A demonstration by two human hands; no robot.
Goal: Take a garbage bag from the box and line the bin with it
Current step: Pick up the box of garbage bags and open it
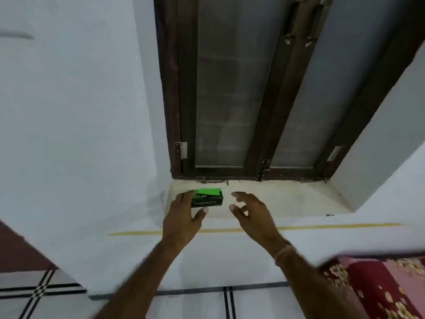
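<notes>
Lying on the pale window sill (276,199), near its left end and just in front of the dark wooden window frame (264,134), a green and black box (208,198) is seen from the head view, its long side turned toward the camera. The left grip (181,217) is placed at the box's left end: the fingers (187,195) are laid over the top left corner, hiding that part of the print, while the thumb (203,210) is stretched out just under the front lower edge. Whether the box is truly pinched between fingers and thumb cannot be told. The right grip (250,210) is held apart from the box, just to its right above the sill, with the fingers spread and loosely bent and nothing between them. A thin band (284,252) is worn at that wrist. Below the sill, a yellow line (322,226) is drawn across the white wall, tiled floor (195,305) is seen beneath both forearms, and a red patterned cloth (379,288) is visible at the lower right.
</notes>
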